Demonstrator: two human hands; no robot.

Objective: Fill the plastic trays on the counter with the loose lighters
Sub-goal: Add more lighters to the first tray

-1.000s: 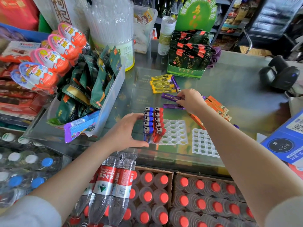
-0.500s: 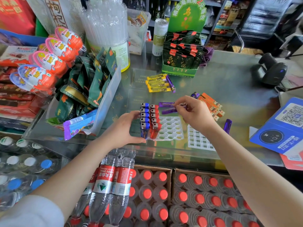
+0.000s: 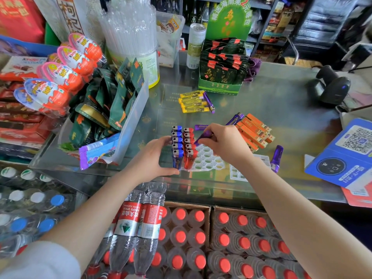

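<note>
A white plastic tray (image 3: 209, 162) with round holes lies on the glass counter. A row of blue lighters (image 3: 177, 146) and a row of red lighters (image 3: 188, 147) stand upright in its left side. My left hand (image 3: 155, 158) grips the tray's left edge beside the blue row. Over the tray's back, my right hand (image 3: 225, 143) holds a purple lighter (image 3: 203, 136) tilted down toward the holes. A second white tray (image 3: 237, 174) lies to the right, partly hidden by my right arm. Loose yellow lighters (image 3: 194, 101), orange lighters (image 3: 255, 130) and purple lighters (image 3: 276, 158) lie around.
A clear bin of green snack packets (image 3: 112, 101) stands left of the tray. A green display box (image 3: 221, 77) sits behind, a barcode scanner (image 3: 332, 85) at the far right, a blue QR sign (image 3: 346, 154) on the right. Crates of bottled water (image 3: 201, 238) sit below the counter.
My right hand picked up a purple lighter from the loose pile and carried it toward me, over the tray beside the red row. My left hand stayed on the tray's left edge.
</note>
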